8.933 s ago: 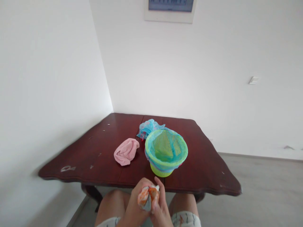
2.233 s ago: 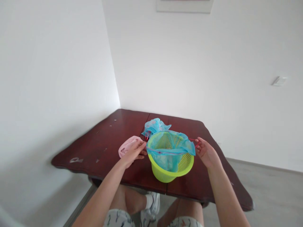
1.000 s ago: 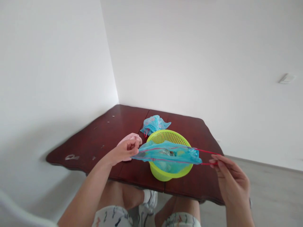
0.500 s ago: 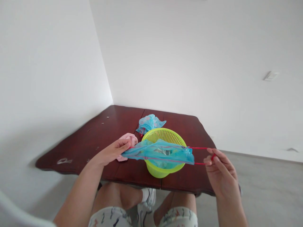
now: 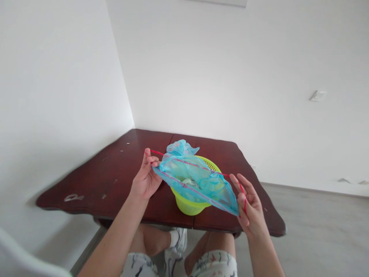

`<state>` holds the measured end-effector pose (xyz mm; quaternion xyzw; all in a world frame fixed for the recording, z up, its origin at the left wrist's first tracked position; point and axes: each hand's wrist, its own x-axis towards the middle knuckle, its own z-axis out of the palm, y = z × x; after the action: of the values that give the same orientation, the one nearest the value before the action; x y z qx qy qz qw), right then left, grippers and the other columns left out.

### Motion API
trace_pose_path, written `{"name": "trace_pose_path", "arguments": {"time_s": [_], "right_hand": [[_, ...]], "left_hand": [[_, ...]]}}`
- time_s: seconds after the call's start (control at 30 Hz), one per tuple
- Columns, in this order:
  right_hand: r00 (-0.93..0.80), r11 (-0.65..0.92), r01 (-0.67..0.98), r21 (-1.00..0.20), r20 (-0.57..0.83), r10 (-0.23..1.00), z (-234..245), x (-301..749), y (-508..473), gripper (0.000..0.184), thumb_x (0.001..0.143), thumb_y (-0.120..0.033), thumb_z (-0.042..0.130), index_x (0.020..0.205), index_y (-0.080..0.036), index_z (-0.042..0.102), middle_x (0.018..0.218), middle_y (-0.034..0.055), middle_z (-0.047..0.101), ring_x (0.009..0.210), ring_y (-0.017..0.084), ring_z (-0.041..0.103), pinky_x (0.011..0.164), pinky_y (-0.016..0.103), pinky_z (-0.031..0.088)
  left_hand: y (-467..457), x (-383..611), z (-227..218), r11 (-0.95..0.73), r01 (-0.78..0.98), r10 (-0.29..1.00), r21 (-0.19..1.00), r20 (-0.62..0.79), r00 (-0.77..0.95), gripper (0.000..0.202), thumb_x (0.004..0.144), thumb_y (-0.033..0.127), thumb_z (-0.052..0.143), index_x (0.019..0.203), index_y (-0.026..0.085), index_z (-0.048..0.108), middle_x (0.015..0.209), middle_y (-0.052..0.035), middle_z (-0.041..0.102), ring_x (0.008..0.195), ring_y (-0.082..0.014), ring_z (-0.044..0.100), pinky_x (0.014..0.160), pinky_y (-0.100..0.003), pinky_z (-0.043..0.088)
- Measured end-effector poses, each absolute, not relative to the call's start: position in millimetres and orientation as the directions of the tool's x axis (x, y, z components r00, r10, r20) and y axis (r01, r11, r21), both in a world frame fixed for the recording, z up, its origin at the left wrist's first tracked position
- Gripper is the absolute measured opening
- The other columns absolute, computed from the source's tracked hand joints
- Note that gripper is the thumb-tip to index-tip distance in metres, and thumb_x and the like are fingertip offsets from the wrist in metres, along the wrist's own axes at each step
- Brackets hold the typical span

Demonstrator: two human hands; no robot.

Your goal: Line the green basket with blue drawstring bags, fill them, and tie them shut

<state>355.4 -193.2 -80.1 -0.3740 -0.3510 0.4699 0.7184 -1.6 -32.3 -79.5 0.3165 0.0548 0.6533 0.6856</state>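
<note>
A thin blue plastic bag (image 5: 198, 181) with a red drawstring (image 5: 157, 152) is stretched slantwise above a lime-green mesh basket (image 5: 188, 206) on the dark wooden table (image 5: 115, 173). My left hand (image 5: 146, 177) pinches the bag's upper left corner and the string loop. My right hand (image 5: 250, 206) grips the lower right corner, with the red string running over its fingers. Something pale lies inside the bag, too dim to name.
A second crumpled blue bag (image 5: 179, 147) lies on the table just behind the basket. White walls close in on the left and at the back. My knees show under the table's near edge, and grey floor (image 5: 323, 231) lies to the right.
The bag went from level to slanted: my left hand rose and moved back, my right hand dropped toward me. The pink cloth seen earlier is now hidden behind my left hand.
</note>
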Motion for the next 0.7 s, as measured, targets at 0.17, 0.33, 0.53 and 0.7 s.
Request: {"name": "trace_pose_path", "arguments": {"time_s": [0.17, 0.33, 0.53, 0.7], "right_hand": [[0.228, 0.321, -0.390, -0.863, 0.247, 0.942, -87, 346, -186, 0.074, 0.091, -0.064, 0.105, 0.155, -0.034, 0.082, 0.185, 0.0255, 0.057, 0.040, -0.004, 0.049, 0.031, 0.016, 0.032], [0.182, 0.313, -0.512, -0.800, 0.256, 0.950, -94, 353, -177, 0.064, 0.094, -0.087, 0.089, 0.123, -0.030, 0.088, 0.140, 0.0111, 0.087, 0.041, 0.002, 0.050, 0.039, 0.023, 0.045], [0.202, 0.320, -0.472, -0.821, 0.253, 0.946, -94, 355, -177, 0.085, 0.104, -0.102, 0.054, 0.085, -0.026, 0.087, 0.100, 0.0104, 0.082, 0.081, 0.026, 0.080, 0.078, 0.041, 0.071], [0.189, 0.266, -0.523, -0.810, 0.195, 0.962, -90, 339, -177, 0.110, 0.100, -0.111, 0.024, 0.101, -0.030, 0.098, 0.123, 0.0197, 0.090, 0.135, 0.047, 0.078, 0.123, 0.068, 0.060]], "left_hand": [[-39, 19, -81, -0.146, -0.766, 0.925, 0.627, 0.360, 0.118, 0.120, 0.078, 0.028, 0.120, 0.172, 0.068, 0.057, 0.158, 0.0032, 0.080, 0.076, -0.0050, 0.080, 0.069, -0.012, 0.067], [-37, 21, -85, -0.111, -0.717, 0.849, 0.688, 0.441, 0.292, 0.129, 0.076, 0.069, 0.115, 0.183, 0.062, 0.044, 0.173, -0.0092, 0.070, 0.095, -0.0224, 0.090, 0.072, -0.028, 0.075], [-38, 14, -88, -0.178, -0.681, 0.889, 0.711, 0.413, 0.199, 0.105, 0.074, 0.058, 0.119, 0.165, 0.031, 0.075, 0.150, -0.0142, 0.083, 0.128, -0.0320, 0.085, 0.092, -0.032, 0.077], [-48, 23, -85, -0.342, -0.637, 0.863, 0.691, 0.500, 0.079, 0.094, 0.079, 0.038, 0.119, 0.163, 0.040, 0.075, 0.158, -0.0097, 0.079, 0.143, -0.0319, 0.080, 0.103, -0.032, 0.074]]}}
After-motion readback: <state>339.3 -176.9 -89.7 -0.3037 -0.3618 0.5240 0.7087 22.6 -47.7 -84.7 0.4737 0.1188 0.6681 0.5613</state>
